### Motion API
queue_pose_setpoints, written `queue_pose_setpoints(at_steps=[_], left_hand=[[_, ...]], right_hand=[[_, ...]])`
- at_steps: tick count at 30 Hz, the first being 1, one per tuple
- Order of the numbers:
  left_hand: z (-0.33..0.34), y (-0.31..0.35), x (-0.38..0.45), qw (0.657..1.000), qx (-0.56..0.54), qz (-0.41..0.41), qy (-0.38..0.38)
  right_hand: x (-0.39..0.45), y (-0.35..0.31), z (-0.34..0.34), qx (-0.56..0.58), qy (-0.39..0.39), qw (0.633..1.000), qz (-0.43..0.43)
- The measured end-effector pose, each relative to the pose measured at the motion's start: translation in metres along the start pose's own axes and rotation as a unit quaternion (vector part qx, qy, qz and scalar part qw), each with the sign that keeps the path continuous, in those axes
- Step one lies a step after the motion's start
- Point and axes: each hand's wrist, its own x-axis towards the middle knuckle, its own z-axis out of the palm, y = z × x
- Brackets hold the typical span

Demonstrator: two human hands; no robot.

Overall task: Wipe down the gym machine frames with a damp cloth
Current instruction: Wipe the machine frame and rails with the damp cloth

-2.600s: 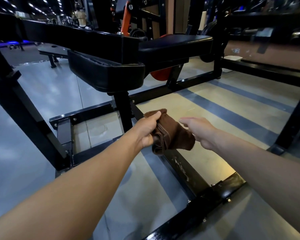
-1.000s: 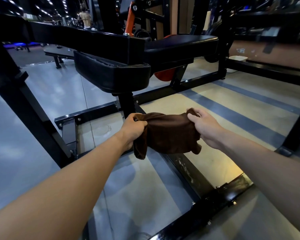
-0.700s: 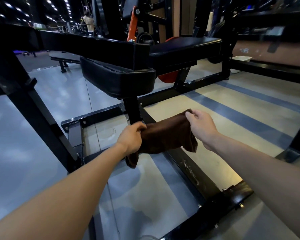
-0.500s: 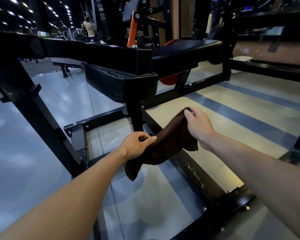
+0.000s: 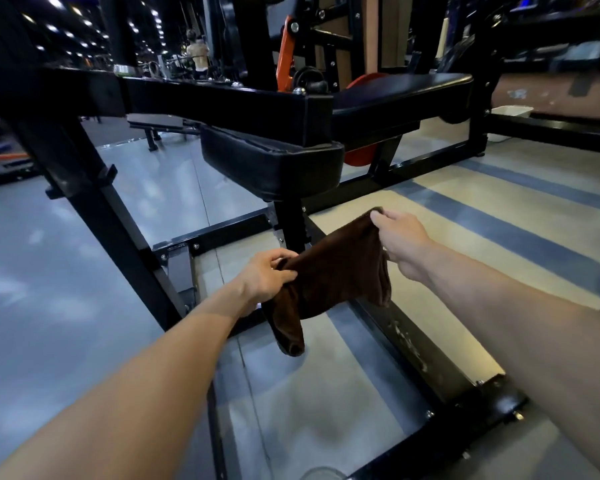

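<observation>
A brown cloth (image 5: pixel 336 271) hangs stretched between both hands in front of the black machine frame. My left hand (image 5: pixel 267 275) grips its lower left end, and a loose tail droops below the fingers. My right hand (image 5: pixel 400 239) pinches the upper right corner, held higher. Behind the cloth stands the frame's black upright post (image 5: pixel 291 223) under a black padded seat (image 5: pixel 274 164). A dusty black floor rail (image 5: pixel 413 348) runs from the post toward me.
A thick black crossbeam (image 5: pixel 222 105) spans the view at upper left, with a slanted black leg (image 5: pixel 111 230) going down to the floor. An orange weight plate (image 5: pixel 361 157) and more machines stand behind. A white tray (image 5: pixel 511 110) lies on the floor far right.
The bunched cloth was opened out between both hands. My left hand then dropped lower and the right stayed high, so the cloth now slants, with a tail hanging.
</observation>
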Motion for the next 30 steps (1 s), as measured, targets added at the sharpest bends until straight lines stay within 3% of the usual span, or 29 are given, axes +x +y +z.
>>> queue_pose_setpoints(at_steps=[5,11,14,20,25,27,30], left_hand=[[-0.009,-0.004,-0.006,0.981,0.190,0.032,-0.006],[-0.012,-0.007,-0.010,0.980,0.140,0.073,0.119],[-0.011,0.000,-0.008,0.988,0.039,0.065,0.132],[-0.006,0.008,-0.009,0.998,-0.055,0.000,0.037],[-0.007,-0.011,-0.003,0.989,0.101,-0.029,-0.104],[-0.008,-0.020,-0.003,0.978,0.167,-0.061,-0.113],[-0.008,-0.021,-0.004,0.992,0.092,-0.058,-0.072]], right_hand=[[-0.012,-0.014,0.014,-0.023,-0.048,0.997,-0.059],[-0.016,-0.018,0.022,0.025,-0.088,0.994,-0.064],[-0.017,-0.019,0.025,0.045,-0.110,0.992,-0.041],[-0.024,-0.026,0.025,0.160,-0.130,0.979,0.006],[-0.027,-0.028,0.018,0.190,-0.134,0.972,0.015],[-0.027,-0.030,0.013,0.209,-0.125,0.970,0.012],[-0.024,-0.036,0.000,0.217,-0.098,0.971,-0.003]])
